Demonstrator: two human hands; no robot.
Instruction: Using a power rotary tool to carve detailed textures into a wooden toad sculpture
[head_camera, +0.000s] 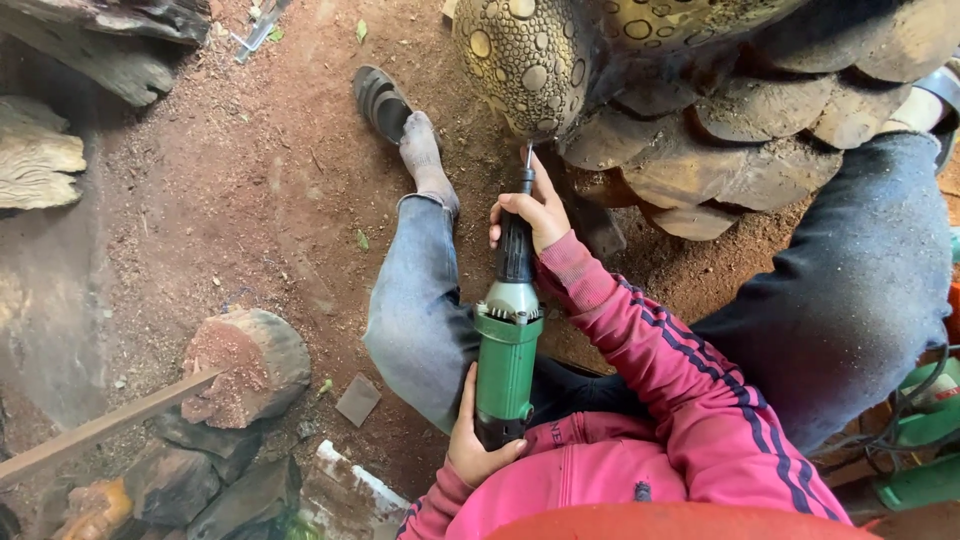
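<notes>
Die grinder (508, 340), green, held over lap, bit at carved wood sculpture (530, 60) | right hand (535, 212) fingers clamped on neck | left hand (475, 445) wrapped around rear | best: light pressure, wrists braced.

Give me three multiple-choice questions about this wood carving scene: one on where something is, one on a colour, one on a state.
1. Where does the tip of the power tool point?
A. at the carved wood sculpture
B. at the log stump
C. at the sandal

2. What colour is the tool's body?
A. red
B. green
C. yellow

3. How is the tool held?
A. by one hand only
B. it lies on the ground
C. by both hands

Answers:
1. A, since the bit meets the underside of the sculpture's bumpy carved part.
2. B, since the housing is green with a black neck.
3. C, since the right hand grips the black neck and the left hand grips the rear end.
</notes>
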